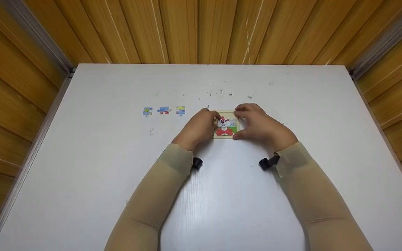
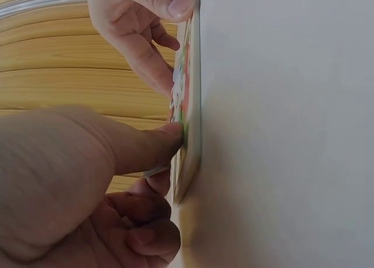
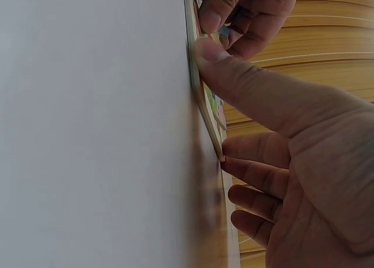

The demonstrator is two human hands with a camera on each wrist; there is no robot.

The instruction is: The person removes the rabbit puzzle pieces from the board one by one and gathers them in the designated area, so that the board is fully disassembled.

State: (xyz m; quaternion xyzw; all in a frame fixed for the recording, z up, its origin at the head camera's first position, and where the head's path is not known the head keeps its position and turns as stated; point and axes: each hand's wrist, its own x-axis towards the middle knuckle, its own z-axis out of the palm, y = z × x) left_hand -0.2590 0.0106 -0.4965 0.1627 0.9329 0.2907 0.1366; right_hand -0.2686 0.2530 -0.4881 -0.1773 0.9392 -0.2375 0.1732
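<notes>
- Tabletop (image 1: pixel 65 195): white, near edge cut off.
- Right hand (image 1: pixel 260 123): gripping the right side of the jigsaw tray (image 1: pixel 223 137); steady bracing advised.
- Left hand (image 1: pixel 198 126): pinching a jigsaw piece (image 2: pixel 153 172), mostly hidden; align tabs before pressing.
- Jigsaw tray: between the hands, left rim covered.
- Loose jigsaw pieces (image 1: pixel 163 110): three, left of tray.

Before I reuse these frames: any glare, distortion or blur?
Head: soft glare low on the white table, framed puzzle small, detail soft; left wrist: wood planks bow, likely lens distortion; right wrist: darker overall, smeared brown shadow or reflection beside the puzzle.
</notes>
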